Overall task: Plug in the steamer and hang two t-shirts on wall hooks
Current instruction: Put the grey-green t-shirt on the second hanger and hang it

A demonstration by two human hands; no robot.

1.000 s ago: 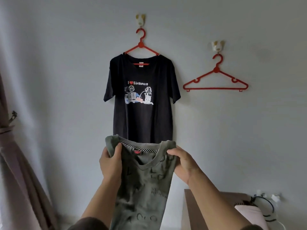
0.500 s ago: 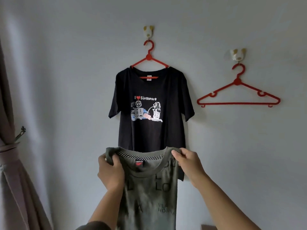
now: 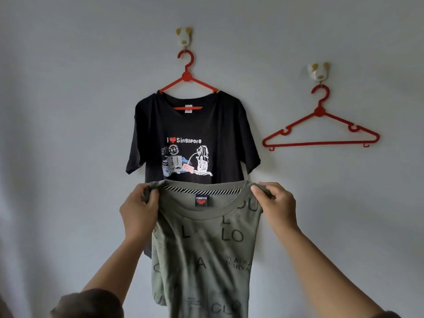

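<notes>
Lifted the green shirt [image 3: 202,244] higher now, left hand [image 3: 137,212] and right hand [image 3: 277,207] pinching its shoulders apart so the collar opens for the empty hanger [image 3: 321,136] beside the black shirt [image 3: 192,136].

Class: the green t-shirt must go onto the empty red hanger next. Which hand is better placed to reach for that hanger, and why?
Probably the right hand. The empty red hanger hangs up and to its side, while the left hand sits across the green t-shirt, below the black t-shirt.

green tee [image 3: 202,249] hem cut btm edge | hides black tee [image 3: 192,138] lower half
</notes>
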